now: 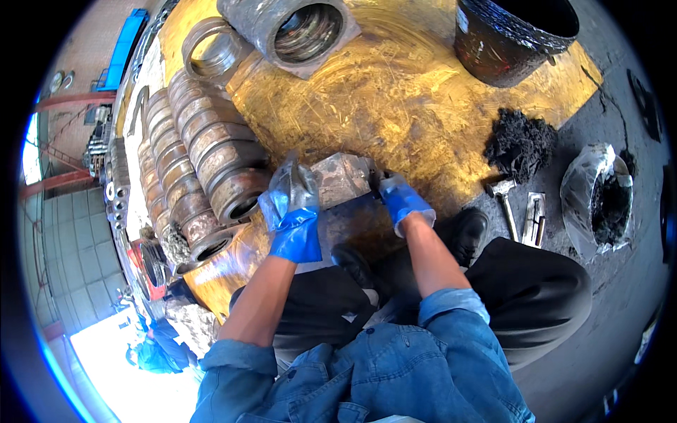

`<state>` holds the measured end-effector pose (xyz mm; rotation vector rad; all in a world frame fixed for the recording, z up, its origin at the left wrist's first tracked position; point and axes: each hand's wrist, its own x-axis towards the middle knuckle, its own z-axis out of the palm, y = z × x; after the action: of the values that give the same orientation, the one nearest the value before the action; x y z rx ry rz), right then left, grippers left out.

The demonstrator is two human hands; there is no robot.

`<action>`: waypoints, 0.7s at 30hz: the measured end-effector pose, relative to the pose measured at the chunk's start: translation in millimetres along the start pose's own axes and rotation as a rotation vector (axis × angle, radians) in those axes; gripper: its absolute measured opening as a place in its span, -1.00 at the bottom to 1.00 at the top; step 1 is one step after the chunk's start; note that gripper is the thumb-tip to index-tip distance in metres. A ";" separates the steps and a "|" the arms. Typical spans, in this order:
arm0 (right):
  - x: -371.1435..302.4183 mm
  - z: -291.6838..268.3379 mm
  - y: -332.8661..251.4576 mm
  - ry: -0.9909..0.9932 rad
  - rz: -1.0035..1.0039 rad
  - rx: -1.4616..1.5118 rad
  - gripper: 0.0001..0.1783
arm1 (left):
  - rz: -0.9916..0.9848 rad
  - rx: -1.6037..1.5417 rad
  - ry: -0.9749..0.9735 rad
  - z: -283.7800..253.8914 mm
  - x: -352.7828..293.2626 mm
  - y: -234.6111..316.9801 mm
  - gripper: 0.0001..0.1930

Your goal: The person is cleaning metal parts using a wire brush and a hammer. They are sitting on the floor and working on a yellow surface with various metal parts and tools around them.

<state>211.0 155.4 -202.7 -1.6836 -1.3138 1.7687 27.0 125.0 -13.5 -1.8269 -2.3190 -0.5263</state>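
Lying between the two gloved hands is a blocky, worn metal piece, grey and brown, near the front edge of a yellow, scuffed sheet. The left hand, its blue glove smeared grey over the fingers, is at the piece's left end; its fingers are bunched together, and I cannot tell whether they grip it. The right hand is at the dark right end with fingers bent, their hold hidden from this angle. To the left, heavy rusty rings lie in side-by-side rows; beyond them are a loose ring and a thick hollow cylinder. A black bucket stands at the far right of the sheet, with a black stringy clump nearer. Beside the right knee lie a hammer and a clear plastic bag holding dark material.
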 end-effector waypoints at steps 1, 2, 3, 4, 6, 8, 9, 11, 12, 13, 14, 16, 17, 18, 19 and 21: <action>0.3 -14.9 -1.3 -0.039 0.031 0.001 -0.46 | 0.008 0.011 0.016 1.2 -2.4 -6.6 -0.61; 2.6 -33.4 6.9 -0.064 0.072 -0.002 -0.45 | 0.021 0.007 0.024 3.6 -2.6 -6.0 -0.62; -12.7 -56.4 -13.9 -0.078 0.069 0.008 -0.43 | 0.021 0.019 0.031 3.0 -6.2 -11.0 -0.62; -30.8 -84.9 -39.9 -0.081 0.066 0.020 -0.40 | 0.058 0.012 0.067 2.0 -6.5 -11.9 -0.63; -11.2 -102.5 -10.7 -0.043 0.196 0.093 -0.29 | 0.066 0.023 0.054 -0.5 0.9 -4.7 -0.64; -20.9 -96.0 -29.9 -0.079 0.196 -0.022 -0.21 | -0.023 -0.003 0.034 -0.1 -3.6 -3.0 -0.65; -38.8 -84.7 -56.4 -0.073 0.166 -0.133 -0.18 | -0.068 -0.076 0.040 1.0 -1.4 0.8 -0.66; -35.8 -22.2 -32.7 0.062 0.041 -0.315 -0.18 | -0.114 -0.172 0.030 -4.7 1.8 7.1 -0.65; -12.0 -13.0 -5.6 0.020 0.028 -0.215 -0.30 | -0.105 -0.212 0.013 -5.1 7.4 16.1 -0.65; -6.7 -13.8 -1.4 0.003 0.029 -0.207 -0.32 | -0.114 -0.235 0.001 -6.9 7.9 16.9 -0.64; -2.9 -13.7 -0.1 -0.019 0.027 -0.202 -0.34 | -0.027 -0.133 0.040 -2.6 6.8 6.6 -0.63; -31.7 -48.3 -47.3 -0.093 0.096 -0.187 -0.29 | 0.025 -0.008 0.075 -1.7 -7.7 -12.2 -0.63; -34.1 -68.1 -48.9 -0.098 0.131 -0.001 -0.28 | 0.029 -0.016 0.071 -0.2 -4.9 -8.3 -0.63; -18.8 -83.9 -30.8 -0.072 0.184 0.003 -0.30 | 0.036 -0.022 0.069 0.3 -1.6 -6.1 -0.64; -4.1 -90.5 -17.7 -0.054 0.233 0.006 -0.32 | 0.051 -0.022 0.075 4.1 -0.9 -9.7 -0.63; -22.3 -71.2 -23.1 0.016 0.100 -0.143 -0.36 | 0.065 -0.016 0.094 11.6 -4.0 -18.2 -0.62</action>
<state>273.8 175.4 -160.9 -1.8661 -1.4010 1.7485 11.7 121.8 -28.9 -1.8364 -2.1933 -0.6093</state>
